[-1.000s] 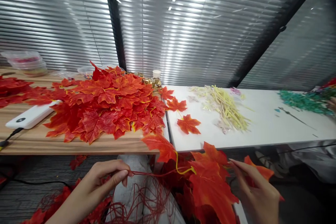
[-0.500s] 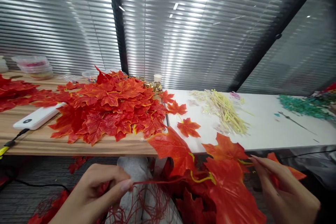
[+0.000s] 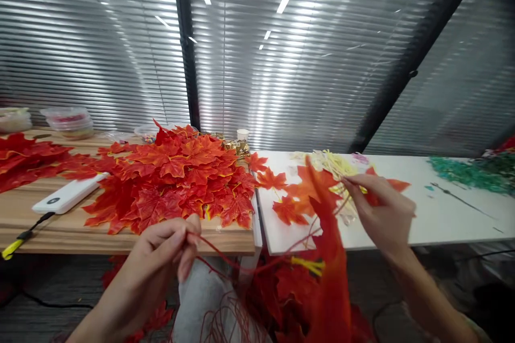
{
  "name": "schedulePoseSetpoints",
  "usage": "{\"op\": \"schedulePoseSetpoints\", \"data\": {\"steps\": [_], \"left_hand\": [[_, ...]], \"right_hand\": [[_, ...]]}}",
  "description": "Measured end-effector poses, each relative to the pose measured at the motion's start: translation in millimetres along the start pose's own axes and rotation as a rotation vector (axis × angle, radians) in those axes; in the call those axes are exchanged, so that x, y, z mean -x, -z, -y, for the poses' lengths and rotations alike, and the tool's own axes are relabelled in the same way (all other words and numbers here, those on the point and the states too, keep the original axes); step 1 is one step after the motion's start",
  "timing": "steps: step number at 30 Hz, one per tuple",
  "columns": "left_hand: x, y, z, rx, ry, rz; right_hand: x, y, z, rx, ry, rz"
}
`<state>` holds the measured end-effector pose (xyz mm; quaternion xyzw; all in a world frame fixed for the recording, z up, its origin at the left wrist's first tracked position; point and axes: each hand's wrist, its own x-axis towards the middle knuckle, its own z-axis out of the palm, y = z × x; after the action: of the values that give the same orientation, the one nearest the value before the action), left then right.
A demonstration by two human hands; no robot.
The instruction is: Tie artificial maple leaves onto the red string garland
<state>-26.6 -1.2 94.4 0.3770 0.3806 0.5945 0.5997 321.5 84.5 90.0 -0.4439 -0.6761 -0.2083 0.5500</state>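
- Where the view is lowest, a tangle of red cord (image 3: 225, 316) hangs in loops over the person's lap, with a garland of orange-red leaves (image 3: 322, 284) trailing down beside it.
- The left hand (image 3: 169, 249) is pinched shut on one strand of the red cord, thumb against forefinger, just in front of the wooden table's edge.
- From that pinch the strand runs rightward and upward through the garland, past a yellow stem (image 3: 308, 265) among the leaves.
- The right hand (image 3: 384, 214) is raised above the white table (image 3: 442, 220), its fingertips closed on the upper end of the garland, where a leaf (image 3: 388, 186) sticks out behind the fingers; the motion blur hides exactly what part it grips.
- On the wooden table (image 3: 60, 230) lies a big heap of loose maple leaves (image 3: 177, 177), with a white power bank (image 3: 68, 195) just beside its left edge and a cable leading off it.
- A few single leaves (image 3: 287, 209) lie on the white table near the seam between the two tables.
- Behind the right hand sits a pile of pale yellow stems (image 3: 330, 163); well to the right is a green pile (image 3: 466, 171).
- At the back stand clear plastic tubs (image 3: 70, 122), a small white cup (image 3: 242, 134), and closed window blinds (image 3: 281, 64).
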Motion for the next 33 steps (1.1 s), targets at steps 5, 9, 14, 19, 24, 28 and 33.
{"op": "schedulePoseSetpoints", "data": {"steps": [5, 9, 14, 19, 24, 28, 33], "left_hand": [[-12.6, -37.9, -9.3, 0.129, -0.036, 0.081], [-35.4, -52.4, -0.3, 0.270, 0.066, 0.028], [-50.8, -44.6, 44.6, 0.270, 0.296, -0.128], [-47.2, -33.9, 71.4, 0.231, 0.322, -0.170], [-45.5, -31.4, 67.7, 0.227, 0.268, -0.140], [-45.2, -34.0, 63.1, 0.213, 0.231, -0.065], [-44.1, -29.0, 65.7, 0.219, 0.221, -0.018]], "right_hand": [[-20.0, -54.4, -32.2, -0.051, 0.005, -0.001], [-15.1, -98.1, -63.1, -0.053, 0.014, 0.095], [6.4, -135.5, -100.7, -0.055, 0.130, 0.352], [41.1, -134.2, -101.2, -0.080, 0.225, 0.552], [70.2, -100.9, -70.6, -0.128, 0.249, 0.685], [77.4, -82.2, -53.0, -0.135, 0.234, 0.751], [83.8, -90.9, -50.0, -0.125, 0.189, 0.781]]}}
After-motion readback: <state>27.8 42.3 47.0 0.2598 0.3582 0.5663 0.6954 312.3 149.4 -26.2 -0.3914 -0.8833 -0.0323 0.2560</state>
